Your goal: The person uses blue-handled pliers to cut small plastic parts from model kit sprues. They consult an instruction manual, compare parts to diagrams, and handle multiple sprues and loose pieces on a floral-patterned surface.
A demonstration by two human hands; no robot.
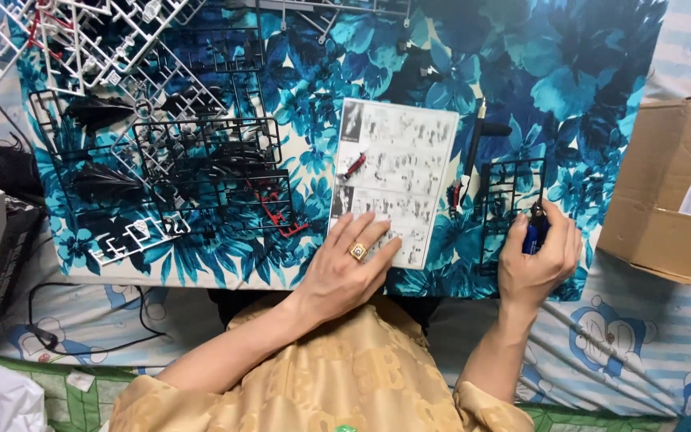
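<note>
Head view, looking down. Landmark: instruction sheet (395,178), white with grey diagrams, lying flat on the blue floral cloth (569,88) that covers the table.

Left hand (347,268) rests palm-down on the sheet's near edge, fingers (373,232) slightly spread and flat, pinching nothing; gold ring on one finger.

Right hand (536,260) just right of the sheet, fingers curled shut around blue-handled nippers (533,234); the tool's tip touches the lower edge of a black parts frame (509,196) lying flat right of the sheet.

A black pen-like tool (473,148) lies between sheet and that frame.

Left of the sheet: several black parts frames (201,160) overlapping, some red pieces (273,212) among them. Farther up-left, white frames (81,40).

Far right of the sheet: cardboard box (665,192), off the cloth.
</note>
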